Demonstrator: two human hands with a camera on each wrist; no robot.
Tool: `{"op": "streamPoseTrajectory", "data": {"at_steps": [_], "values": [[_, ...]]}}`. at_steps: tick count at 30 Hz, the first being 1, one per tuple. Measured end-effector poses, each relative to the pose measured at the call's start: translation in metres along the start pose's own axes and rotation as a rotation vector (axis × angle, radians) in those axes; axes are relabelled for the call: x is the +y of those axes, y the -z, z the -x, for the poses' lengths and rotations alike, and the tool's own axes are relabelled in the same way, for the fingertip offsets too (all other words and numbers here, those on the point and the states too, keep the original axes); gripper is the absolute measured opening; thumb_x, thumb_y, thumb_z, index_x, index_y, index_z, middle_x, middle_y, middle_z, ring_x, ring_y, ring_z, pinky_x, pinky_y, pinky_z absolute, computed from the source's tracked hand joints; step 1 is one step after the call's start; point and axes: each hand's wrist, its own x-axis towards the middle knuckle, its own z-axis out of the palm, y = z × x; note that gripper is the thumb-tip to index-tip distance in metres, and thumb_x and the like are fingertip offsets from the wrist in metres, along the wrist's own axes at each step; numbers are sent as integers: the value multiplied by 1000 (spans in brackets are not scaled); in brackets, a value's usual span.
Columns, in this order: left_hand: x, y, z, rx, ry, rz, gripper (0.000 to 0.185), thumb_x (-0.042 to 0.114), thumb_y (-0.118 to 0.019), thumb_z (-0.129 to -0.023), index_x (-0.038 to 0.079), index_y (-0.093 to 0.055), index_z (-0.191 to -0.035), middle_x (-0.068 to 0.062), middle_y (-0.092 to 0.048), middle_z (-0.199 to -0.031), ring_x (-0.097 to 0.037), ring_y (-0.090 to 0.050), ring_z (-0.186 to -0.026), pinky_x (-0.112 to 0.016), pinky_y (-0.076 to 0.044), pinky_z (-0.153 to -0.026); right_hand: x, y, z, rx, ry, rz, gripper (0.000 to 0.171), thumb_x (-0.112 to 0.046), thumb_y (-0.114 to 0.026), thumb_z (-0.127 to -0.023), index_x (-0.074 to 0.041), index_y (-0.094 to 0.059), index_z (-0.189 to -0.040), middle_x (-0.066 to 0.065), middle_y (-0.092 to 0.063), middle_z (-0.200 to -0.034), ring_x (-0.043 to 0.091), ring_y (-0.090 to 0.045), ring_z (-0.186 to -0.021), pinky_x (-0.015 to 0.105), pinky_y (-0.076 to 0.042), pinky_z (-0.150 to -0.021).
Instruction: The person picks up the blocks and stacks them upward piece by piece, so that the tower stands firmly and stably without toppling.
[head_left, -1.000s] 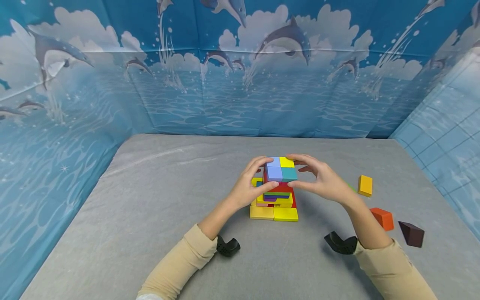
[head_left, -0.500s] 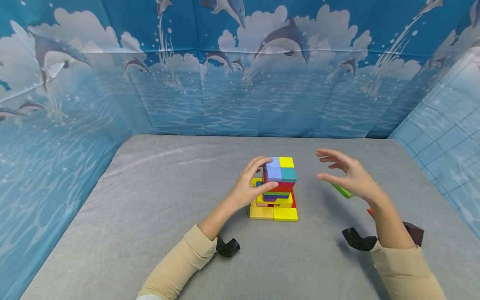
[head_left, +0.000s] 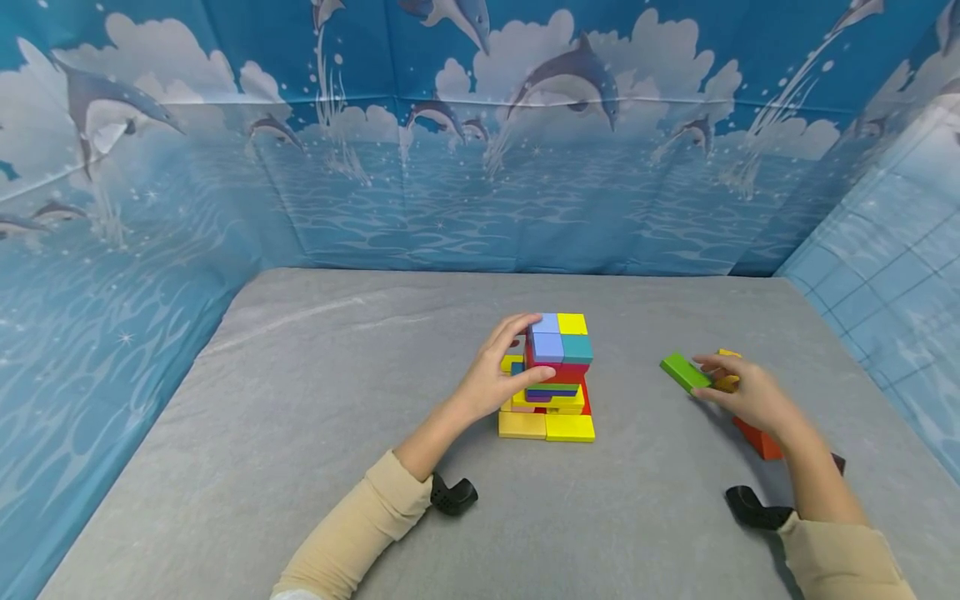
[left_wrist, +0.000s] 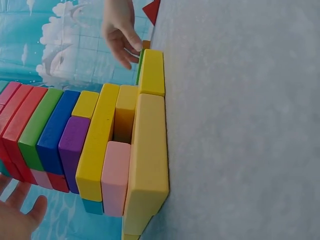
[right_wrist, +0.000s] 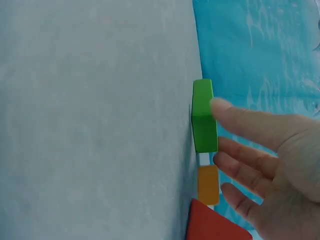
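Note:
A tower of coloured wooden blocks (head_left: 566,373) stands mid-table, its top showing light blue, yellow and teal faces. At its left side my left hand (head_left: 498,367) spreads thumb and fingers around the upper layers without clamping them. The left wrist view shows that hand's fingertips (left_wrist: 19,192) close by the red blocks; contact there is unclear. Over on the right, my right hand (head_left: 750,396) reaches to a green block (head_left: 684,372) lying on the table. In the right wrist view its thumb (right_wrist: 222,105) overlaps the green block's edge, the other fingers extended near its lower end.
Behind the right hand's fingers lies an orange-yellow block (right_wrist: 208,185). A red-orange block (head_left: 759,439) sits beneath the right wrist, and a dark brown block (head_left: 838,463) is partly hidden by the forearm. A dolphin-print curtain (head_left: 480,208) hangs behind the grey table (head_left: 337,375).
My right hand has left the tower's top and moved right and down to the green block. My left hand stays beside the tower, which stands unchanged.

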Motion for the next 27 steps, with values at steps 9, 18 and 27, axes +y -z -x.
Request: {"op": "streamPoseTrajectory", "data": {"at_steps": [9,18,27], "values": [[-2,-1,1,0,2,7,67,15,-69,-81,18,-34,-139,-4,-35,-138,-19,-37,-121,-42,-40,-96,2,-11,0,79,69,54,43,-4,-71,-76,7,-55,-115,32,-55,-106,45,-52,-94,58,-41,-75],[-6,-1,2,6,-31,-17,63,18,-66,-83,21,-35,-138,-3,-35,-138,-17,-37,-120,-40,-41,-94,-13,-5,-3,76,92,-15,36,0,-63,-83,4,-56,-118,28,-54,-110,38,-51,-92,43,-44,-66],[-7,-1,2,9,-67,-6,58,26,-62,-86,20,-35,-138,-3,-34,-139,-18,-38,-119,-45,-40,-93,-79,13,-21,221,306,-119,37,1,-64,-83,-3,-59,-119,15,-56,-115,4,-43,-93,21,-37,-70]]}}
